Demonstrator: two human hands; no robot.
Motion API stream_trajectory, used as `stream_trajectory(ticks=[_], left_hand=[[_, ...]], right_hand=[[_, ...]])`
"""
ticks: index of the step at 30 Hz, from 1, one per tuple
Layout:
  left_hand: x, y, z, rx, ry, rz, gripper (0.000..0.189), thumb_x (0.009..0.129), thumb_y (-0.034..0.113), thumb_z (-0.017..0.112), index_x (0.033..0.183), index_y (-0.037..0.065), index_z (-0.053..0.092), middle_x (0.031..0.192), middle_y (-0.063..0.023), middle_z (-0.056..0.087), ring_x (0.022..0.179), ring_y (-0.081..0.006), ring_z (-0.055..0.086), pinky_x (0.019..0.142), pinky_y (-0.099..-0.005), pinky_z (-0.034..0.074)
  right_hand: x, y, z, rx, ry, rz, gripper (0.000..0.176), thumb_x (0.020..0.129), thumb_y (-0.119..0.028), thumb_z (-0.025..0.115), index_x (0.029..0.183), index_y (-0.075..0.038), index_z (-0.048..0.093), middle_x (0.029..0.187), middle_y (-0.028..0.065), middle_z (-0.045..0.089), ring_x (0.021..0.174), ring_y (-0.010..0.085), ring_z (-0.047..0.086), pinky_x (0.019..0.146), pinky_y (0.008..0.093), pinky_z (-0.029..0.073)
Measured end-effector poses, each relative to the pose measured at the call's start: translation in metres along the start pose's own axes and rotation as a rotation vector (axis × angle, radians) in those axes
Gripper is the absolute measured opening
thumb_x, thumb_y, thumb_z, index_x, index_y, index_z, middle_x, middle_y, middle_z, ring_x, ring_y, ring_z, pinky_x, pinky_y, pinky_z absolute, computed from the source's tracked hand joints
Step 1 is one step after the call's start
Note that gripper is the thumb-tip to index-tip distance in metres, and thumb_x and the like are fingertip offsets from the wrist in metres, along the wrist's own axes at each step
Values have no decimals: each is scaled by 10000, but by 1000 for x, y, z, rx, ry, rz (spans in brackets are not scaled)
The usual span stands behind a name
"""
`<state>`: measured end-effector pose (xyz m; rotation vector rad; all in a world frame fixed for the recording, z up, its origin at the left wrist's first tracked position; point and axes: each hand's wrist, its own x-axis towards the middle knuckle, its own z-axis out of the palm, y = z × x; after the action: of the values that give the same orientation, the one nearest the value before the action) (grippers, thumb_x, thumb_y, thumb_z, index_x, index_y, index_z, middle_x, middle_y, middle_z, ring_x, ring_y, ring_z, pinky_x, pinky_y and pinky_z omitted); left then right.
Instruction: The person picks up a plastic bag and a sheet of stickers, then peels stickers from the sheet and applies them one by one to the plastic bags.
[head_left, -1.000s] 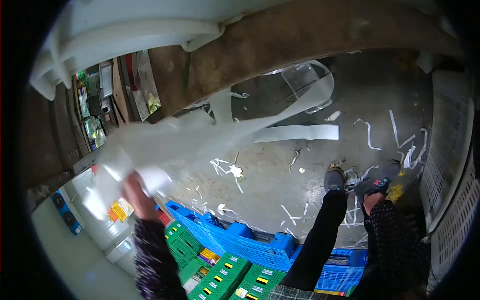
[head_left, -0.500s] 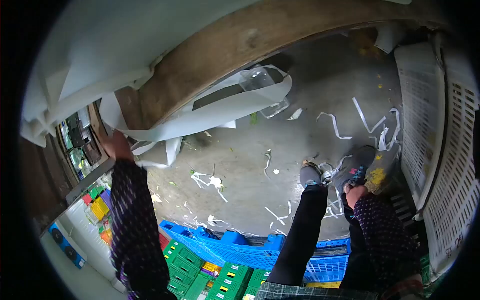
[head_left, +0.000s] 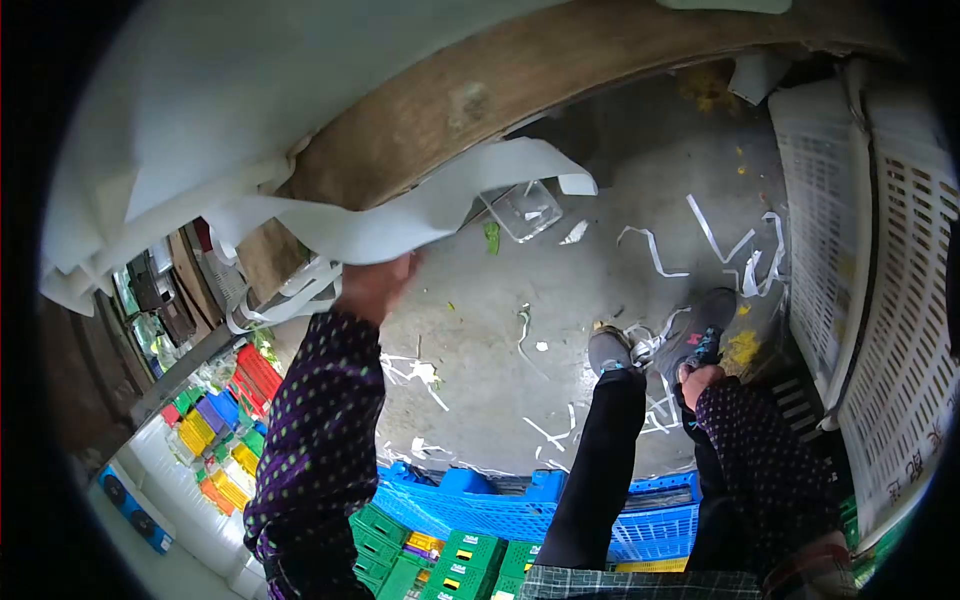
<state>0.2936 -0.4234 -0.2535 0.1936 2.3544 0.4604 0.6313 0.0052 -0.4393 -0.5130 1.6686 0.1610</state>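
My left hand (head_left: 378,288) is just below a wide white strip (head_left: 400,208) that hangs along a wooden beam (head_left: 450,110). Its fingers are smeared by motion, so I cannot make out whether they touch the strip. A clear plastic box (head_left: 525,212) lies on the floor beyond the strip's end, with a green leaf scrap (head_left: 491,237) beside it. My right hand (head_left: 700,383) rests low over my right leg near the shoe, fingers curled in. Whatever is inside its grip is hidden.
White perforated crates (head_left: 900,290) stand at the right. Thin white strips (head_left: 655,250) and scraps litter the floor. Blue crates (head_left: 470,510) and green crates (head_left: 470,560) stand near my legs. Small coloured baskets (head_left: 195,430) sit at the left. White plastic (head_left: 250,90) overhangs above.
My left hand has moved right, away from the wooden post. The white strip's long loop has changed shape and drawn up toward the beam, uncovering the clear box. My right hand stays by the leg.
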Motion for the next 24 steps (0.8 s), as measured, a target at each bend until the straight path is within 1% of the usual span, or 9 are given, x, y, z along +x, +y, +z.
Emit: stream_trajectory(ticks=[2, 5, 8, 11, 12, 13, 16, 20, 24], left_hand=[[0, 44, -3, 110, 58, 82, 611, 828, 307, 671, 1309, 9, 439, 1286, -154, 501, 1189, -238, 484, 998, -370, 382], [20, 87, 7, -1032, 421, -282, 596, 879, 345, 630, 1321, 6, 418, 1275, -109, 490, 1211, -230, 460, 990, -400, 401], [11, 108, 8, -1292, 301, -308, 494, 954, 269, 509, 1325, -25, 368, 1256, -125, 512, 1122, -304, 561, 854, -401, 507], [-67, 93, 18, -1178, 409, -546, 476, 939, 271, 546, 1302, 1, 396, 1149, -156, 581, 828, -299, 668, 599, -344, 530], [-107, 76, 12, -416, 284, -463, 440, 930, 268, 559, 1260, -3, 454, 1089, -144, 606, 738, -273, 669, 554, -320, 513], [-137, 64, -4, -1050, 541, -772, 384, 934, 247, 545, 1229, 7, 499, 1042, -119, 628, 820, -227, 660, 642, -326, 521], [-212, -38, -76, -1246, 984, -577, 349, 970, 259, 460, 1244, 48, 499, 1065, -87, 630, 1020, -194, 594, 874, -342, 472], [-276, -117, -236, -696, 1694, -148, 352, 921, 241, 477, 1154, -9, 561, 1126, -114, 603, 1031, -246, 579, 882, -330, 492], [-285, -162, -222, 233, 1147, -505, 327, 919, 268, 465, 1106, 21, 574, 1048, -132, 626, 964, -263, 611, 861, -383, 509]], right_hand=[[-1, -6, -16, 16, -24, 30, 446, 905, -211, 426, 1322, -54, 434, 1010, 126, 676, 841, 262, 674, 606, 485, 491], [23, -17, 6, -34, -15, 75, 454, 895, -205, 441, 1318, -41, 429, 1002, 153, 673, 833, 273, 674, 596, 493, 489], [19, -13, 12, 92, -17, 172, 496, 860, -250, 486, 1306, -42, 424, 1029, 180, 662, 814, 301, 673, 656, 451, 519], [-4, -4, 22, 734, 207, 435, 405, 919, -217, 382, 1295, -86, 459, 996, 190, 665, 869, 348, 657, 717, 492, 478], [-35, 3, 11, 498, 336, 291, 390, 929, -225, 367, 1280, -96, 477, 1044, 182, 649, 885, 332, 646, 735, 484, 475], [-70, 10, 1, 253, 456, 156, 378, 939, -233, 352, 1265, -105, 494, 1091, 173, 634, 902, 316, 634, 753, 477, 471], [-125, 19, -7, -12, 702, 27, 347, 900, -234, 422, 1196, -78, 515, 1162, 194, 587, 1045, 278, 570, 815, 455, 448], [-231, -5, -60, 258, 732, 49, 255, 759, -162, 565, 971, -27, 610, 1038, 187, 617, 1004, 323, 590, 784, 449, 484], [-323, -3, -103, 368, 609, -88, 178, 712, -211, 617, 810, -63, 607, 771, 136, 638, 725, 328, 639, 612, 459, 492]])
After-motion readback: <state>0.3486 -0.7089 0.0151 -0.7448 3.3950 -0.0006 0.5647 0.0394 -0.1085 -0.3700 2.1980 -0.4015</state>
